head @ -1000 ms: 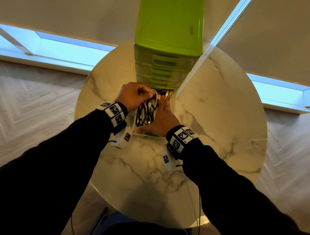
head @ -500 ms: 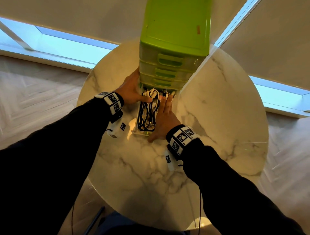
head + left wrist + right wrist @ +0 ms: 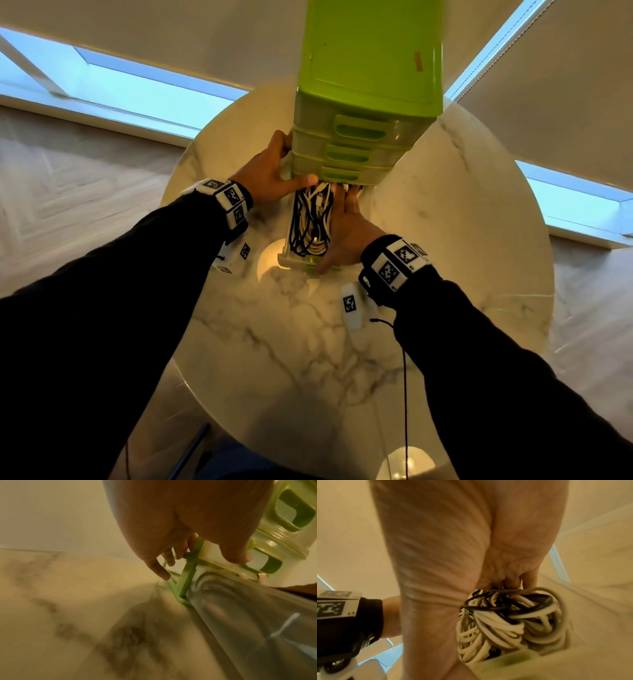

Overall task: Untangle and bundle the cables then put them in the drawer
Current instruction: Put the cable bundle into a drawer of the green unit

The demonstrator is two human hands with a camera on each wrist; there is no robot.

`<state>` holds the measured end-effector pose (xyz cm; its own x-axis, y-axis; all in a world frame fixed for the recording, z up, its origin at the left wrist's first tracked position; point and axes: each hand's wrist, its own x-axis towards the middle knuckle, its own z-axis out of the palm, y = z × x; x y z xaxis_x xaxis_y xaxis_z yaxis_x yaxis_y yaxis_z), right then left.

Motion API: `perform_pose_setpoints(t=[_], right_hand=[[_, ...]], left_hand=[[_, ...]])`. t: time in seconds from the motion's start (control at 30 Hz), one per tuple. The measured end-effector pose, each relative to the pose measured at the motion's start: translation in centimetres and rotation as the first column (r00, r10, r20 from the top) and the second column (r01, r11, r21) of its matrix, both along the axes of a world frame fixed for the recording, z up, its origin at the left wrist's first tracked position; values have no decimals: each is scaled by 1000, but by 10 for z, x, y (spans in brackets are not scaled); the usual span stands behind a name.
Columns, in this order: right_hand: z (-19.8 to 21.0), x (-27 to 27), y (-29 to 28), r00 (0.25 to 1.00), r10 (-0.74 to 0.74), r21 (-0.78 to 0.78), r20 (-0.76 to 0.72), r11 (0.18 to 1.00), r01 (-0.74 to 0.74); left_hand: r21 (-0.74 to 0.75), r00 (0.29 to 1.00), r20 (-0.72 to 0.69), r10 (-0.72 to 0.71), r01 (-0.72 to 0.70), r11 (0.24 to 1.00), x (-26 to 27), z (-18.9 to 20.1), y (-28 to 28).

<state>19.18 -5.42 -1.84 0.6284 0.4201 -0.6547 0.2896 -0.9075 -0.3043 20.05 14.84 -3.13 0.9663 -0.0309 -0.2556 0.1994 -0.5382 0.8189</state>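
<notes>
A lime-green drawer unit (image 3: 366,61) stands at the far side of a round marble table (image 3: 455,246). Its bottom clear drawer (image 3: 286,255) is pulled out toward me and holds a bundle of black and white cables (image 3: 310,222). My left hand (image 3: 270,171) grips the unit's left front corner, thumb across the front; in the left wrist view its fingers (image 3: 163,572) touch the green frame beside the clear drawer wall (image 3: 248,615). My right hand (image 3: 346,233) lies flat on the cables, fingers pointing into the unit and thumb at the drawer's front. The right wrist view shows the coiled cables (image 3: 513,619) under that palm (image 3: 453,547).
The unit's upper drawers (image 3: 359,130) are closed. White tagged camera blocks (image 3: 352,308) hang under both wrists just above the table. Pale walls and floor-level window strips (image 3: 137,92) lie behind the table. Wooden floor surrounds it.
My left hand let go of the cables and moved to the unit's left front corner. My right hand stayed flat on the cables, and the drawer looks slightly further in.
</notes>
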Motion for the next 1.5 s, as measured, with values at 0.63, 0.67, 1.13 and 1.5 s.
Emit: perform_pose_setpoints(t=[0.63, 0.67, 1.13, 1.5], right_hand=[[-16, -21, -13, 954, -21, 242, 300, 969, -54], [-15, -26, -14, 956, -16, 230, 294, 972, -55], [-18, -31, -36, 838, 291, 50, 461, 934, -352], [-24, -14, -40, 675, 177, 211, 717, 867, -451]], left_hand=[[16, 984, 9, 178, -178, 984, 5, 4, -18], [25, 980, 21, 200, -201, 979, 6, 3, -21], [38, 994, -23, 110, -109, 993, 12, 9, -10], [147, 999, -24, 41, -37, 988, 21, 10, 3]])
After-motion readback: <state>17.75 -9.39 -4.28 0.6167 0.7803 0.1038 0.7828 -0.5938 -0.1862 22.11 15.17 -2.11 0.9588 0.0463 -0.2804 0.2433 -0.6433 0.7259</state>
